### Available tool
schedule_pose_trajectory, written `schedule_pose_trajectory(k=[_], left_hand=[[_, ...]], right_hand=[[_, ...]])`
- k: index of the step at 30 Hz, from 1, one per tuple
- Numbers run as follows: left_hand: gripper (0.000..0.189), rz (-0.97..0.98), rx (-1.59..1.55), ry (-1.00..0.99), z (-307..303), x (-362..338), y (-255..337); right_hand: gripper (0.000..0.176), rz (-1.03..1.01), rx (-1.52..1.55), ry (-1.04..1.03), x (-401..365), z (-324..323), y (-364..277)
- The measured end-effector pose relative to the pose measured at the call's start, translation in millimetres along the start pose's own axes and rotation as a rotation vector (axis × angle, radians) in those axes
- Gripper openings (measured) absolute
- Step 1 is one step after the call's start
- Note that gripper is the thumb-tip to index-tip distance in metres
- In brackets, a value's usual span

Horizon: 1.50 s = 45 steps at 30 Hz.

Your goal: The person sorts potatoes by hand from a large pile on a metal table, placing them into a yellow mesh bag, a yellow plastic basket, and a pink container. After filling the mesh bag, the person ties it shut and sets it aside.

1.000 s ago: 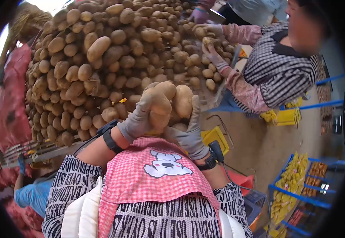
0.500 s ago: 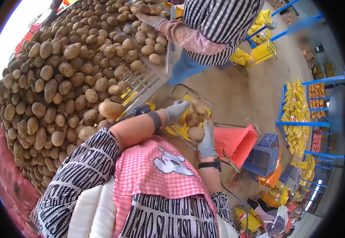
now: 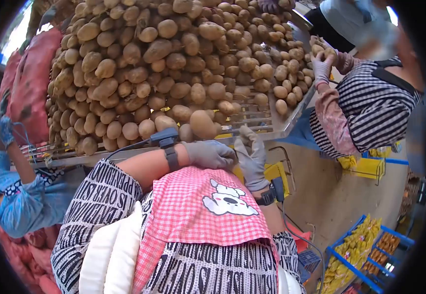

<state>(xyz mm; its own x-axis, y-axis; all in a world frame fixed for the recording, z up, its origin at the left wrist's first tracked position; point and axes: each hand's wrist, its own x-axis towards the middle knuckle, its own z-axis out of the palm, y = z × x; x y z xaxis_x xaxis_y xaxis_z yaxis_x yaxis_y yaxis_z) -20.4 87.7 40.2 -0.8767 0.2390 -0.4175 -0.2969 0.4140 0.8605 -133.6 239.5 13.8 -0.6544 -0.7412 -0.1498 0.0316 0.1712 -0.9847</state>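
Observation:
Both my hands wear grey gloves and meet in front of my chest, at the near edge of a slatted metal table (image 3: 257,120) heaped with potatoes (image 3: 139,73). My left hand (image 3: 210,154) is closed, its back towards me; whatever its curled fingers may hold is hidden. Beside it, my right hand (image 3: 252,159) is raised with bent fingers apart and nothing visible in it. A large potato (image 3: 203,124) lies just beyond my left hand. Under my right hand, part of a yellow bag (image 3: 275,174) shows within a metal frame (image 3: 289,169).
At right, a co-worker in a checked top (image 3: 370,110) holds potatoes over the table. Another person in blue (image 3: 36,196) is at left, near red sacks (image 3: 31,88). A blue rack (image 3: 355,255) with yellow bags stands lower right. A cable (image 3: 299,230) runs from my right wrist.
My view has swung left towards the potato heap. My hands have come away from the potatoes at the yellow bag and drawn together by the table edge.

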Motion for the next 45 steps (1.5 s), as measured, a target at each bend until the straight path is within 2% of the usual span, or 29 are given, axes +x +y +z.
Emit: schedule_pose_trajectory(k=[2, 3, 4, 5, 7, 8, 10, 11, 13, 14, 16, 17, 18, 19, 20, 23, 24, 25, 26, 28, 29, 32, 34, 36, 38, 40, 42, 44, 45], left_hand=[[0.036, -0.100, -0.062, 0.176, 1, -30, -12], [0.032, -0.023, -0.173, 0.259, 6, -44, -24], [0.032, -0.040, -0.192, 0.291, 10, -64, -25], [0.030, -0.029, -0.198, 0.421, 13, -85, -23], [0.027, 0.003, -0.165, 0.743, 28, -116, -31], [0.027, -0.008, -0.174, 0.762, 32, -129, -43], [0.033, -0.046, 0.381, 1.400, 30, -151, -57], [0.033, -0.057, 0.374, 1.410, 30, -156, -61], [0.057, -0.333, 0.445, 1.582, 14, -170, -48], [0.057, -0.346, 0.440, 1.594, 11, -170, -47], [0.081, -0.384, 0.486, 1.167, 4, -162, -43], [0.095, -0.421, 0.525, 1.124, 4, -150, -52], [0.095, -0.427, 0.520, 1.130, -2, -141, -49], [0.097, -0.538, 0.511, 1.106, -8, -131, -46], [0.099, -0.647, 0.500, 1.075, -14, -123, -43], [0.099, -0.633, 0.524, 0.972, -30, -121, -42], [0.096, -0.625, 0.527, 0.894, -33, -123, -41], [0.088, -0.592, 0.537, 0.913, -33, -129, -41], [0.088, -0.586, 0.545, 0.909, -33, -133, -44], [0.086, -0.485, 0.475, 1.027, -30, -139, -52], [0.084, -0.438, 0.547, 1.142, -24, -139, -57], [0.082, -0.335, 0.592, 1.071, -21, -150, -66], [0.078, -0.294, 0.594, 1.015, -34, -154, -49], [0.080, -0.482, 0.480, 0.822, -44, -148, -39], [0.077, -0.406, 0.552, 0.857, -46, -143, -39], [0.070, -0.368, 0.567, 0.699, -55, -147, -38], [0.067, -0.323, 0.561, 0.661, -60, -152, -39], [0.058, -0.277, 0.351, 0.821, -70, -152, -39], [0.060, -0.243, 0.126, 0.846, -79, -150, -32]], right_hand=[[0.052, -0.088, -0.054, -0.146, 28, 30, -17], [0.058, -0.315, -0.258, -0.233, 43, 46, -20], [0.064, -0.545, -0.457, -0.315, 51, 60, -24], [0.079, -0.572, -0.554, -0.337, 56, 73, -16], [0.084, -0.555, -0.664, -0.374, 60, 86, -23], [0.089, -0.534, -0.779, -0.374, 62, 91, -25], [0.094, -0.555, -0.769, -0.420, 72, 89, -17], [0.094, -0.510, -0.758, -0.425, 73, 86, -15], [0.093, -0.430, -0.735, -0.443, 75, 87, -22], [0.093, -0.436, -0.736, -0.459, 77, 88, -22], [0.088, -0.453, -0.760, -0.439, 81, 86, -22], [0.088, -0.460, -0.762, -0.448, 82, 88, -23], [0.083, -0.265, -0.492, -0.457, 83, 88, -24], [0.077, -0.071, -0.222, -0.456, 84, 86, -24], [0.077, -0.071, -0.224, -0.460, 86, 82, -24], [0.059, 0.299, 0.326, -0.443, 103, 56, 1], [0.059, 0.299, 0.320, -0.442, 99, 52, -5], [0.061, 0.402, 0.601, -0.468, 96, 48, -11], [0.063, 0.503, 0.888, -0.485, 92, 45, -15], [0.063, 0.518, 0.947, -0.469, 83, 38, -16], [0.064, 0.560, 0.986, -0.446, 76, 36, -19], [0.066, 0.598, 1.018, -0.385, 58, 30, -18], [0.065, 0.642, 1.088, -0.287, 46, 26, -25], [0.068, 0.674, 1.102, -0.175, 38, 18, -26], [0.070, 0.738, 1.209, -0.156, 29, 4, -25], [0.069, 0.708, 1.208, -0.053, 18, -6, -26], [0.067, 0.686, 1.190, 0.071, 10, -12, -24], [0.063, 0.638, 1.231, 0.147, -7, -28, -21], [0.061, 0.635, 1.288, 0.205, -18, -38, -18]])
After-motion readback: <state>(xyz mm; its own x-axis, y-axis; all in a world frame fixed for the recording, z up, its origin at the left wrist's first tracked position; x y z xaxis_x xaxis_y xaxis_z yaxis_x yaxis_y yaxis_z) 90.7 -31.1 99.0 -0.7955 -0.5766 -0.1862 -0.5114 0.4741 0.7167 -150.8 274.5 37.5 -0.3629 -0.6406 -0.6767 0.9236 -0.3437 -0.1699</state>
